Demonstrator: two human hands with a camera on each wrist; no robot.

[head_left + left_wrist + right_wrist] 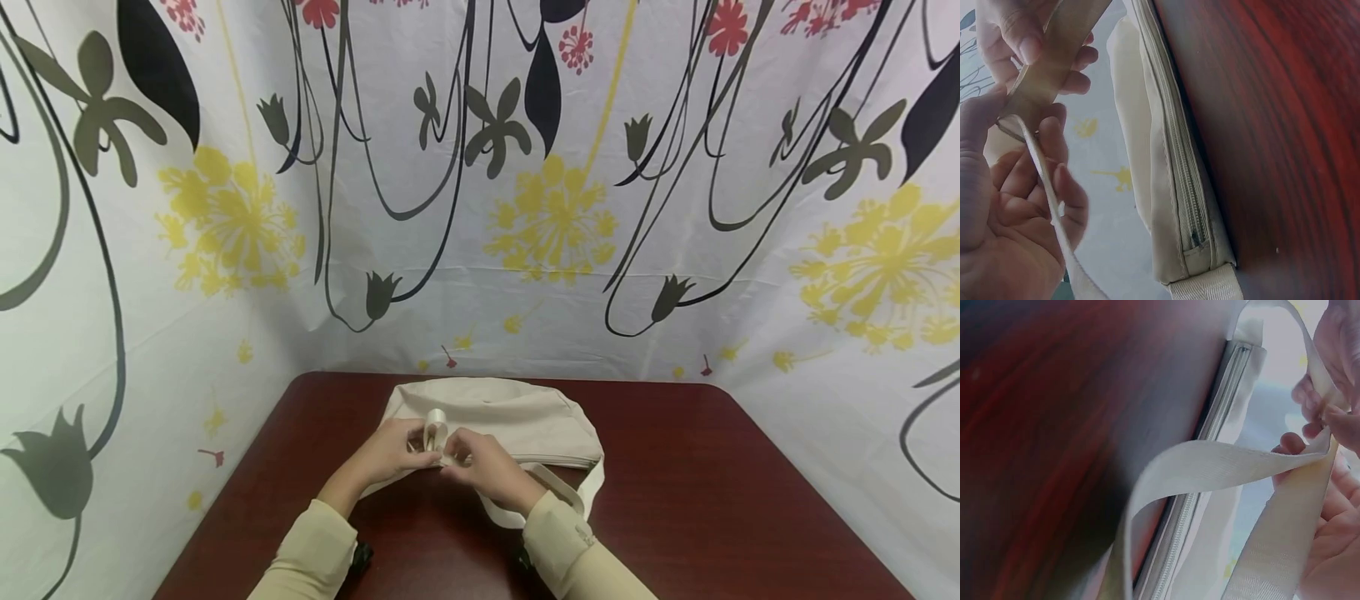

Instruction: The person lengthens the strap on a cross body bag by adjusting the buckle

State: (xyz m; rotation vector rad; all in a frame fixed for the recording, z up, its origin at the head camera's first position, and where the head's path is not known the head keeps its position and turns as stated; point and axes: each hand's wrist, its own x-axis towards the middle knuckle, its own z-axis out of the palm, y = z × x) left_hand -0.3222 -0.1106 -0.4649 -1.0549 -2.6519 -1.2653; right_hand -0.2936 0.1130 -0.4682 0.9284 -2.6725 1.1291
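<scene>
A cream fabric bag (517, 425) lies on the table with its zipper (1188, 181) along the near side. Both hands meet over the bag's near left part. My left hand (393, 450) pinches a section of the bag's strap (1054, 62) between thumb and fingers. Close beside it, my right hand (487, 467) pinches the same strap, fingertips almost meeting the left ones. A small loop of strap stands up between the hands. In the right wrist view the strap (1185, 472) folds where the fingers grip it. Fingers partly hide the fold.
The dark red wooden table (712, 500) extends around the bag. A white cloth with printed flowers (555, 217) hangs behind it and on both sides. Slack strap curves down near the right forearm and joins the bag's right end.
</scene>
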